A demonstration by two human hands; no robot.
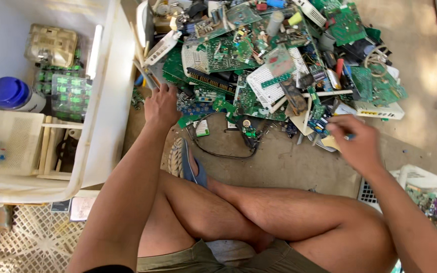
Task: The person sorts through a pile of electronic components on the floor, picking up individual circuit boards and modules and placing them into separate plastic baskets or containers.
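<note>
Head view: left hand (161, 105) clamps pale sticks (142, 64) beside the circuit-board pile (274, 60); right hand's (356, 143) grip cannot be told

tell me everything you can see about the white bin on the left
The white bin is a large open-topped tub, plastic by the look of it, with thick rounded walls, scuffed and dirty along the rim. It sits on the ground left of the pile of circuit boards. Inside lie a blue-capped bottle, green boards, a beige casing and a white vented box. The left hand is just beside its right wall.
</note>
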